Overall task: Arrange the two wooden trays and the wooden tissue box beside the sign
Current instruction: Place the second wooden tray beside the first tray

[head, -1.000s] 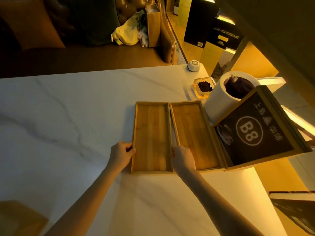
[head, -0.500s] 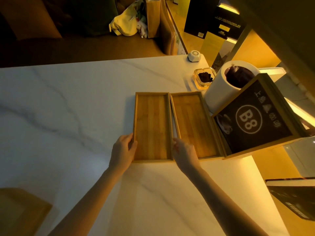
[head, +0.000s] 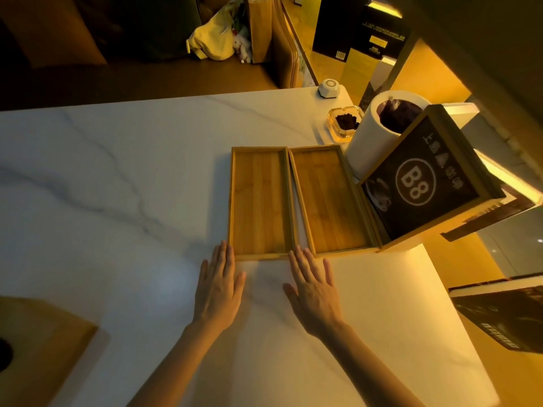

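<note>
Two shallow wooden trays lie side by side on the white marble table [head: 117,201]. The left tray [head: 260,201] almost touches the right tray [head: 329,198], which sits against the dark framed B8 sign [head: 423,183]. My left hand [head: 219,284] lies flat with fingers spread, its tips at the left tray's near-left corner. My right hand [head: 313,286] is also flat and empty, fingertips at the gap between the trays' near ends. The wooden tissue box [head: 38,342] stands at the table's near-left corner, partly cut off by the frame.
Behind the sign stand a white cylinder bin [head: 379,133] with a dark liner, a glass ashtray [head: 345,123] and a small white call button [head: 329,89]. The table's right edge drops off beside the sign. A sofa with a yellow bag [head: 213,39] lies beyond the far edge.
Both hands let go of the left tray's near corners and pulled back, now lying flat on the table. The tray stays next to the right one.
</note>
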Demonstrator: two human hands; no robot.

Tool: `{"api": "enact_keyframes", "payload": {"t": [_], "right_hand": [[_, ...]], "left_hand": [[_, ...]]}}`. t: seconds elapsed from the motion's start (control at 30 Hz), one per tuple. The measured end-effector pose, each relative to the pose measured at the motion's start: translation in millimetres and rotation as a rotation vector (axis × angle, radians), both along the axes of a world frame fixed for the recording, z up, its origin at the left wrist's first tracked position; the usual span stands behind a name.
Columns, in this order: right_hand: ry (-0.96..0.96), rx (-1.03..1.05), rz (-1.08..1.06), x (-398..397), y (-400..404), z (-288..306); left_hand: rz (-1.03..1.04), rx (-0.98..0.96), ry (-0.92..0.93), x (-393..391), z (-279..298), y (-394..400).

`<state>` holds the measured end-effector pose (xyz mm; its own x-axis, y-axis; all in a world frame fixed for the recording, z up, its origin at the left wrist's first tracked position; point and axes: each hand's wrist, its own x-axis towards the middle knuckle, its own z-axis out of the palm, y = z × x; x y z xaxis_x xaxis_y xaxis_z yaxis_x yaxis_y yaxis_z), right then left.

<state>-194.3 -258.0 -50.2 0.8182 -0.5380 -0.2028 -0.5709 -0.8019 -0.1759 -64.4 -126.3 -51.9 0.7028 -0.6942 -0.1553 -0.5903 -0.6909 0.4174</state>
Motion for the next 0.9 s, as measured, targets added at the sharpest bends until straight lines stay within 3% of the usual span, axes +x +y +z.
{"api": "enact_keyframes", "payload": {"t": [0.9], "right_hand": [[-0.020,-0.022,0.018,-19,-9,-1]], "left_hand": [[-0.043,0.009,0.030,-17,-1,-4]]}}
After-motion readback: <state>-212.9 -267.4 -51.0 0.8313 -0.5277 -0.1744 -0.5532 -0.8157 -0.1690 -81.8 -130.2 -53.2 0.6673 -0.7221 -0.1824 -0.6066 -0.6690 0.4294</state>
